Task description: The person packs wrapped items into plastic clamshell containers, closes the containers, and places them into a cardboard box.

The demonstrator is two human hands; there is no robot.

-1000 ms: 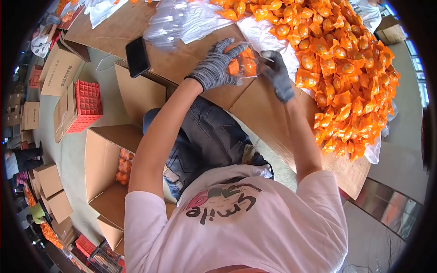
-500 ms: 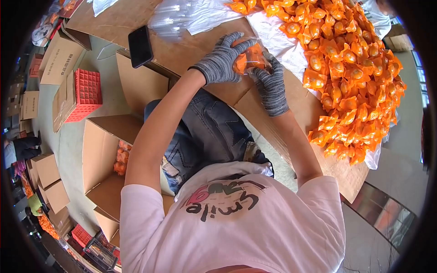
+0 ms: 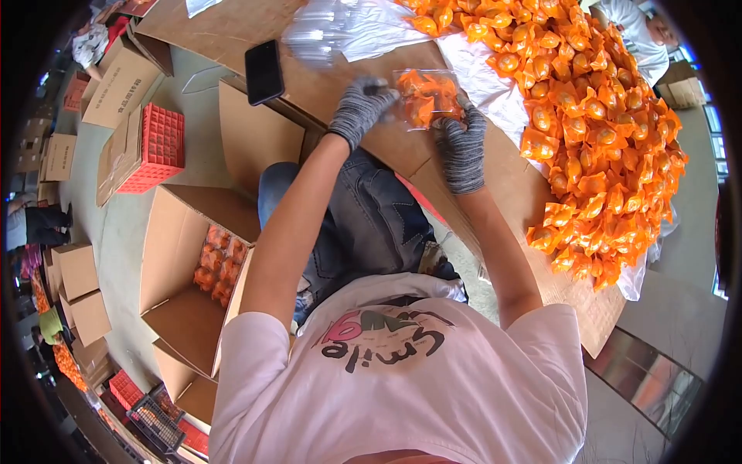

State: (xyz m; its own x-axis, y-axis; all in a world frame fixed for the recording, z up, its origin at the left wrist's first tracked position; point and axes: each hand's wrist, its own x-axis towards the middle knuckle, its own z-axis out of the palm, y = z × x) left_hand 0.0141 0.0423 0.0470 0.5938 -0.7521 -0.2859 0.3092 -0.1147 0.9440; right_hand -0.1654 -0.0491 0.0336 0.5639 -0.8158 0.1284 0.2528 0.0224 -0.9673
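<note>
A clear plastic box (image 3: 427, 99) packed with orange-wrapped pieces is over the cardboard-covered table. My right hand (image 3: 462, 147), in a grey knitted glove, grips its right end with the thumb and fingers. My left hand (image 3: 359, 114), gloved alike, is just left of the box. Motion smears its fingers, so whether they are closed or touch the box is unclear. A large heap of orange-wrapped round pieces (image 3: 595, 147) lies to the right of my right hand, partly on white plastic sheeting (image 3: 483, 81).
A black phone (image 3: 264, 72) lies at the table edge, near stacked clear plastic containers (image 3: 317, 35). Below left, an open carton (image 3: 174, 259) holds filled clear boxes (image 3: 220, 263). A red crate (image 3: 158, 147) stands on the floor. Another person (image 3: 641, 35) is beyond the heap.
My left hand has come off the box and shifted slightly left. The box now stays in my right hand alone. The view has shifted, showing more of the filled boxes in the carton.
</note>
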